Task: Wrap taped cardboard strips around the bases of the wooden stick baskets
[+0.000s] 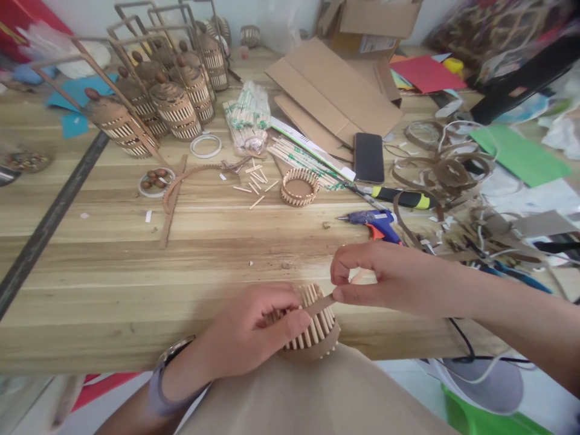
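At the table's front edge, a small round basket (322, 329) of light sticks and brown bands lies tilted on its side. My left hand (267, 323) is wrapped over it, the thumb pressing the near end of a brown strip (321, 304) against the sticks. The strip's other end is pinched between the thumb and a finger of my right hand (369, 278), just right of the basket. A second stick ring (299, 186) stands upright farther back. To its right lies a blue glue gun (372, 222) with an orange trigger.
Several lantern-like stick baskets (174, 110) stand back left. Cardboard sheets (335, 90), a phone (368, 157), loose sticks (257, 175) and a bowl of brown balls (156, 181) lie behind my hands. Coiled strips (453, 172) clutter the right side. A dark metal bar (54, 220) crosses the left.
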`<state>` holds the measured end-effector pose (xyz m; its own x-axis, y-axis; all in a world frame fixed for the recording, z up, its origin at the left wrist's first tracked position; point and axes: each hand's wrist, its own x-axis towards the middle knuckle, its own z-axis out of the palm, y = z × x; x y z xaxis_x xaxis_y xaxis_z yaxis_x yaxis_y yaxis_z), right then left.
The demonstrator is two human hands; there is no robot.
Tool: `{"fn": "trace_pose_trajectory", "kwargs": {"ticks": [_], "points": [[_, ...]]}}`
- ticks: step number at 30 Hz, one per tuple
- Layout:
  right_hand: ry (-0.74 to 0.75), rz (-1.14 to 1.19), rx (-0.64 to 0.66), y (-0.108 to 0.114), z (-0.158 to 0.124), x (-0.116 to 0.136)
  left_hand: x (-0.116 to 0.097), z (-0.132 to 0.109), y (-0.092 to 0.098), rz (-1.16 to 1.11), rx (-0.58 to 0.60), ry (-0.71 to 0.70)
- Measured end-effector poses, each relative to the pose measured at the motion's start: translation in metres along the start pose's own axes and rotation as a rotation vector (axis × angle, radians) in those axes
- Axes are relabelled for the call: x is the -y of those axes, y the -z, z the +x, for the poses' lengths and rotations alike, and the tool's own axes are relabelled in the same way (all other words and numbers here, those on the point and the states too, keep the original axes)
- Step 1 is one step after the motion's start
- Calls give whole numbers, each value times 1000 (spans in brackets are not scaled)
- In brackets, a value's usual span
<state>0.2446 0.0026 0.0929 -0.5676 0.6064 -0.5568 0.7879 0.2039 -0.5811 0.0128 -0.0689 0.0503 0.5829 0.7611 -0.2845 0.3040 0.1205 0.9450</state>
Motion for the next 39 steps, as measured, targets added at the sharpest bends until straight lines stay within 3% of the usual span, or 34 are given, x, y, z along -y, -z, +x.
{"fn": "trace_pose_trajectory", "kwargs": {"ticks": [4,9,24,35,39], "points": [[28,6,18,0,-2,-1,-2,0,2,3,3,-174],[36,35,38,-1,-4,-1,-4,-2,1,22,-11,-266],[49,16,23,-5,-11,0,-18,-6,-5,83,44,-270],[23,-11,47,-3,-13,2,-17,-7,-8,96,72,-253],[79,-6,45,-2,-12,-3,-18,-6,-9,98,63,-258]]}}
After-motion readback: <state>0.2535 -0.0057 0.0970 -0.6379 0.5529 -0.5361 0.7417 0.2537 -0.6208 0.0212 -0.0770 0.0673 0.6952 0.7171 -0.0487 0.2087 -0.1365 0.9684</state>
